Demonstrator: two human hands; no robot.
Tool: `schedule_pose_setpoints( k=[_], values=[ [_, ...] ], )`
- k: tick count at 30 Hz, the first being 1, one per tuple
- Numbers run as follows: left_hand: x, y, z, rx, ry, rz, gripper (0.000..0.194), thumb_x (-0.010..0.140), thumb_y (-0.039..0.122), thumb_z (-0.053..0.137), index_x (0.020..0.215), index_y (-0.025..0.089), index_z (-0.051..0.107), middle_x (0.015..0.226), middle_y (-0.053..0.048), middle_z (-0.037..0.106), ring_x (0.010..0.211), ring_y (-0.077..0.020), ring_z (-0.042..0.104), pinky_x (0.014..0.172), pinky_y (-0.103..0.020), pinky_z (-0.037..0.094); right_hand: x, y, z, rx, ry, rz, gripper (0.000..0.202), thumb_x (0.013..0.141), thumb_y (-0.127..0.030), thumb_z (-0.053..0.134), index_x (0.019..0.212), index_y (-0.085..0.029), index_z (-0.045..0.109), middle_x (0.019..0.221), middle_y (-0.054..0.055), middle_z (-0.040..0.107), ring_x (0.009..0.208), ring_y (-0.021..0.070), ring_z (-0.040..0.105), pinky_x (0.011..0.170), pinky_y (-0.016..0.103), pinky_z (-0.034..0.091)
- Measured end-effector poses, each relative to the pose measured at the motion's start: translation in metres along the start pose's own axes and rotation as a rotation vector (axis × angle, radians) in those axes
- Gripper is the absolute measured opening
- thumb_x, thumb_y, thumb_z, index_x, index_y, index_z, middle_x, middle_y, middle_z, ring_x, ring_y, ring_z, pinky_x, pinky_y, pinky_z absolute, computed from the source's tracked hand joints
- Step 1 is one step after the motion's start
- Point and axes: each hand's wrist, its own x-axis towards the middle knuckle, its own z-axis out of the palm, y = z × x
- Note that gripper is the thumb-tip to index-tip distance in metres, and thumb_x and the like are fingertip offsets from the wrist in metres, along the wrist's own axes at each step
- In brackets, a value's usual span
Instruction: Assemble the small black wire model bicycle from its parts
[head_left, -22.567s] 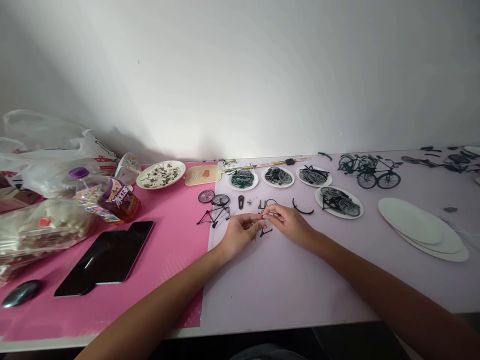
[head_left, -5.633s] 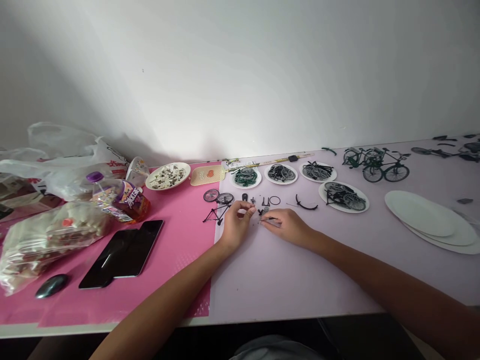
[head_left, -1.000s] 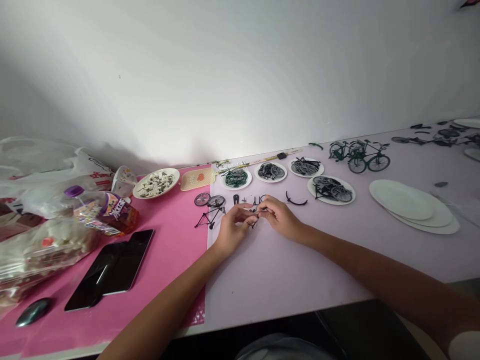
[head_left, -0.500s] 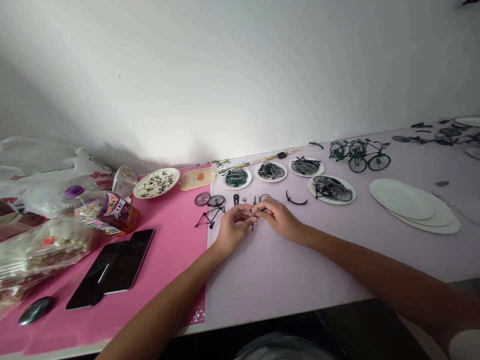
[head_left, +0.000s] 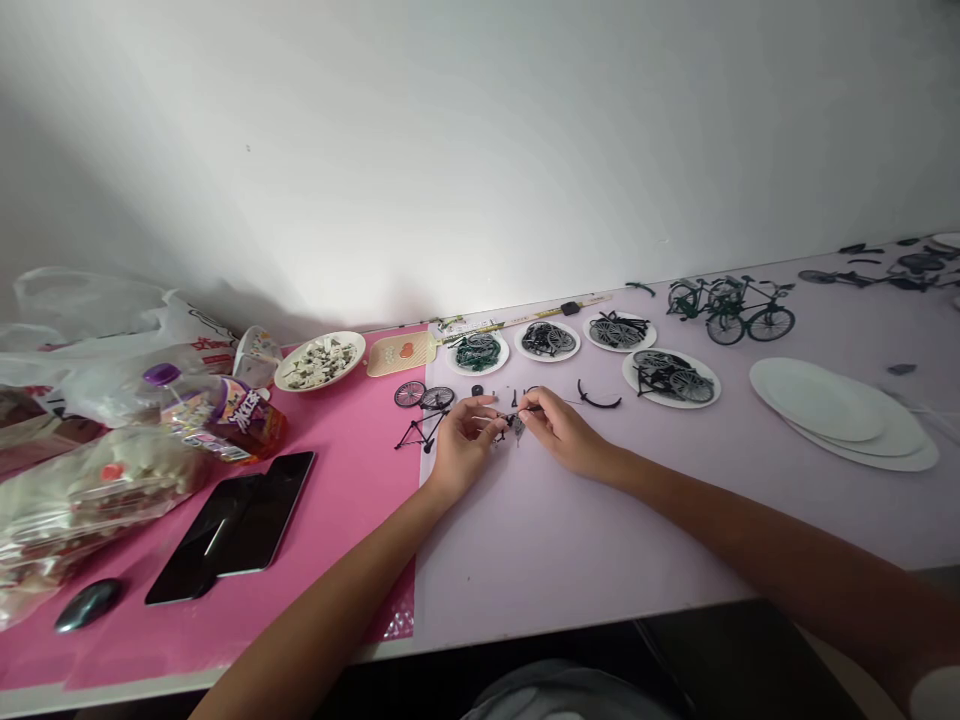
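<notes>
My left hand [head_left: 466,442] and my right hand [head_left: 562,430] meet above the lilac cover, fingertips pinched on a small dark model-bicycle part [head_left: 513,422]. The fingers hide much of its shape, and a thin bit hangs below them. Left of my left hand lie a black toy bicycle frame [head_left: 417,432] and two spoked wheels, one wheel [head_left: 409,393] beside another wheel [head_left: 437,398]. Just behind my hands are several tiny black pieces, partly hidden by my fingers. A curved black strip [head_left: 599,400] lies beyond my right hand.
Behind my hands, plates hold bicycle parts, one with a white rim [head_left: 667,404]. Assembled model bicycles [head_left: 750,310] stand farther right, near stacked white plates [head_left: 817,395]. Leftward are two phones [head_left: 262,520], a mouse [head_left: 89,605], a purple-capped bottle [head_left: 225,412] and plastic bags [head_left: 90,500].
My fingertips have shifted on the small part, and more of it shows between my hands. The whole view has moved slightly, so the table items appear a little farther right.
</notes>
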Motion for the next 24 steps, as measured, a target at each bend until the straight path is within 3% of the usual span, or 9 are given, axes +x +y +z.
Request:
schedule_pose_setpoints(
  k=[10, 24],
  values=[
    [0.0002, 0.0020, 0.0003, 0.011, 0.002, -0.005, 0.045, 0.077, 0.037, 0.081, 0.112, 0.018, 0.062, 0.095, -0.005, 0.071, 0.072, -0.0132, 0.069, 0.058, -0.022, 0.046, 0.0009, 0.0042, 0.0003, -0.023, 0.010, -0.021, 0.015, 0.103, -0.035, 0.047, 0.098, -0.022, 0.052, 0.098, 0.005, 0.061, 0.078, 0.0166, 0.057, 0.073, 0.032, 0.048],
    [-0.0008, 0.0043, 0.0004, -0.021, 0.001, -0.029, 0.044, 0.076, 0.035, 0.082, 0.111, 0.018, 0.062, 0.096, -0.004, 0.069, 0.074, -0.0142, 0.070, 0.061, -0.024, 0.051, 0.0014, 0.0075, 0.0006, -0.038, 0.020, 0.000, 0.014, 0.102, -0.035, 0.050, 0.102, -0.022, 0.054, 0.099, 0.005, 0.064, 0.075, 0.0160, 0.059, 0.071, 0.031, 0.048]
  ],
)
